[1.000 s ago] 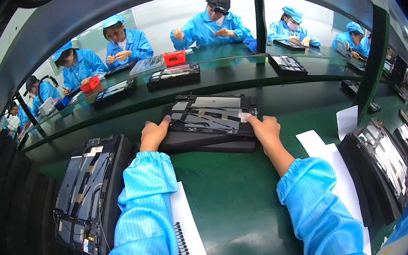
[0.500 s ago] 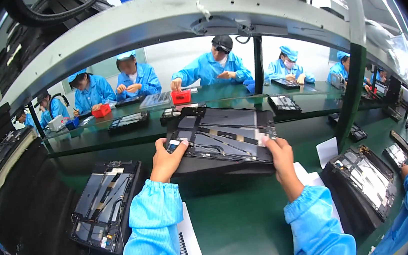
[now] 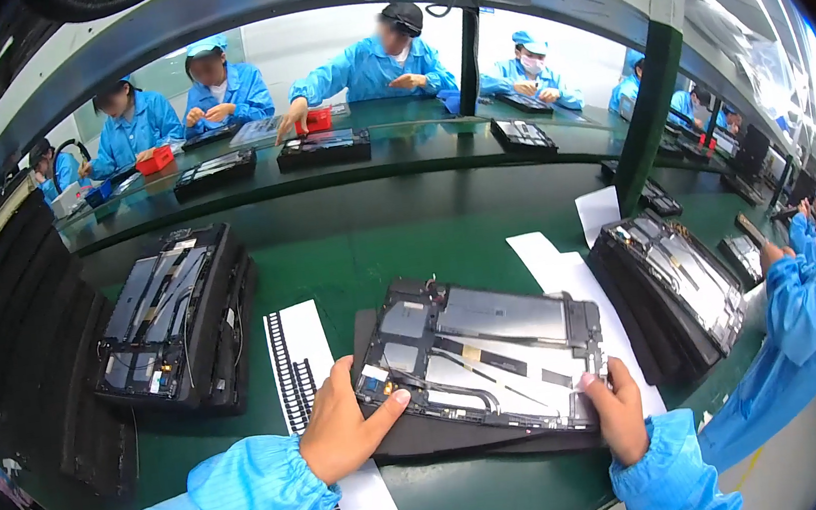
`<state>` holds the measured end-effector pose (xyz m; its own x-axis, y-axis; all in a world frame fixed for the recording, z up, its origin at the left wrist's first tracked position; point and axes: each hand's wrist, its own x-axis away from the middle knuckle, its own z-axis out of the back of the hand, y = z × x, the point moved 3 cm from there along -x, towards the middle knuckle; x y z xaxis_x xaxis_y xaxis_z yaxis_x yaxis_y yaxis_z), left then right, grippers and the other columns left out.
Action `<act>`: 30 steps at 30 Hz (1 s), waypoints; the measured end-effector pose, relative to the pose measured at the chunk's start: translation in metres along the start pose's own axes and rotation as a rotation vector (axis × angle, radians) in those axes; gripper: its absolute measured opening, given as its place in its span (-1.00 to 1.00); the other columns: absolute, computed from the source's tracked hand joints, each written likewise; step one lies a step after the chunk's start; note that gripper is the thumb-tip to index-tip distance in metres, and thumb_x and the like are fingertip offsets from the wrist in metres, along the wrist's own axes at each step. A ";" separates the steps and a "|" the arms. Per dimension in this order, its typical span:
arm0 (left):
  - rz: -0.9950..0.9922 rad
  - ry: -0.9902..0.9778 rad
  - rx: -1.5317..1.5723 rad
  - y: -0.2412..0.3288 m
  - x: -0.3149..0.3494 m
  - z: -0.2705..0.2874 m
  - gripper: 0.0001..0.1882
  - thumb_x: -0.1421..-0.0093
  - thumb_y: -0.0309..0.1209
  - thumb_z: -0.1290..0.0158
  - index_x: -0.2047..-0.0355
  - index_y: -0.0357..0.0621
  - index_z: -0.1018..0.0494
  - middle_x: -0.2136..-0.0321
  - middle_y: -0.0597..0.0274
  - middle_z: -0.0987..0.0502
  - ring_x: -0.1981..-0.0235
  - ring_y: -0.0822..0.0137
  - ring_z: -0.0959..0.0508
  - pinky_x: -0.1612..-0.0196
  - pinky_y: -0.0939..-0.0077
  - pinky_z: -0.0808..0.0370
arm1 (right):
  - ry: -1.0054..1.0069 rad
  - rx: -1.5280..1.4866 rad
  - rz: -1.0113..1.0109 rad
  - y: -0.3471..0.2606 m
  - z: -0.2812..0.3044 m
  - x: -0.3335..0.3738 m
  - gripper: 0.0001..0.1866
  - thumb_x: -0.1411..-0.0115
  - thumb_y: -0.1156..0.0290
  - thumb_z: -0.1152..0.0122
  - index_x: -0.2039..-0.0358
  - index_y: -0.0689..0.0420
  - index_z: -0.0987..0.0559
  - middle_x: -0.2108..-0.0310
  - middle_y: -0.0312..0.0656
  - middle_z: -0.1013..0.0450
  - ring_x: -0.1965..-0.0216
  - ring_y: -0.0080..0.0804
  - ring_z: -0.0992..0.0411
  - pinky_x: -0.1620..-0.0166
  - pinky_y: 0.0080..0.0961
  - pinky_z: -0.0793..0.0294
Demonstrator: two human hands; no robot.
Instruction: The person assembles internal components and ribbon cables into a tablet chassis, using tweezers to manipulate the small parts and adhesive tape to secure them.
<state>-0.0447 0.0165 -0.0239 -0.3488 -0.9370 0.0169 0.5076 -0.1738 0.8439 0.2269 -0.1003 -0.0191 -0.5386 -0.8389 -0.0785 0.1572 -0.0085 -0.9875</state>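
An opened tablet [image 3: 497, 330], its batteries, cables and boards bare, lies between my two hands on a black foam tray [image 3: 470, 441]. My left hand [image 3: 352, 423] grips the near left corner, with its thumb on the top edge. At the right end, my right hand [image 3: 619, 407] holds the other corner, thumb also on top. Their remaining fingers are partly hidden beneath. Just under the tray's left side is a white sheet with black stickers [image 3: 302, 368]; further white paper [image 3: 582, 280] lies beyond its right side.
Stacked trays with an opened tablet [image 3: 158, 314] stand at left, beside tall black foam sheets [image 3: 26, 349]. Another tablet on foam [image 3: 677, 275] is at right, near a green post [image 3: 654, 116]. Co-workers in blue sit across the bench; one person [image 3: 787, 312] works at far right.
Both hands have brought the tablet and its foam tray nearer and lower, toward the bench front. My view has tipped downward, and the sticker sheet at left shows more fully.
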 end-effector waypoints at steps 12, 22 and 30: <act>-0.351 -0.260 -0.437 0.007 0.016 0.008 0.32 0.39 0.11 -0.29 -0.14 -0.44 0.24 -0.09 -0.55 0.30 -0.17 -0.35 0.21 -0.17 0.02 0.15 | -0.383 0.671 0.513 -0.002 0.020 0.025 0.18 0.36 0.06 -0.44 -0.14 0.37 0.05 -0.13 0.20 0.07 -0.16 0.06 0.10 -0.17 -0.19 0.15; -0.499 -0.005 -0.367 0.023 0.046 0.013 0.17 0.41 -0.15 -0.37 -0.11 -0.42 0.06 -0.11 -0.36 0.06 -0.12 -0.17 -0.08 -0.12 0.14 -0.04 | -0.263 0.502 0.571 -0.014 0.013 0.023 0.10 0.40 0.17 -0.48 -0.11 0.36 -0.09 -0.11 0.19 -0.06 -0.13 0.03 -0.02 -0.14 -0.21 0.00; -0.394 0.053 -0.296 0.007 0.060 0.007 -0.05 0.23 -0.34 -0.30 -0.09 -0.45 0.00 -0.06 -0.32 -0.10 -0.10 -0.06 -0.18 -0.11 0.29 -0.14 | -0.318 0.480 0.493 -0.015 0.012 0.023 0.04 0.31 0.19 -0.43 -0.15 0.26 -0.07 -0.16 0.19 0.06 -0.17 0.05 0.03 -0.17 -0.21 0.07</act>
<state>-0.0675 -0.0391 -0.0138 -0.5226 -0.7954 -0.3070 0.5499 -0.5896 0.5915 0.2216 -0.1263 -0.0042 -0.0593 -0.9229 -0.3805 0.7000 0.2334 -0.6749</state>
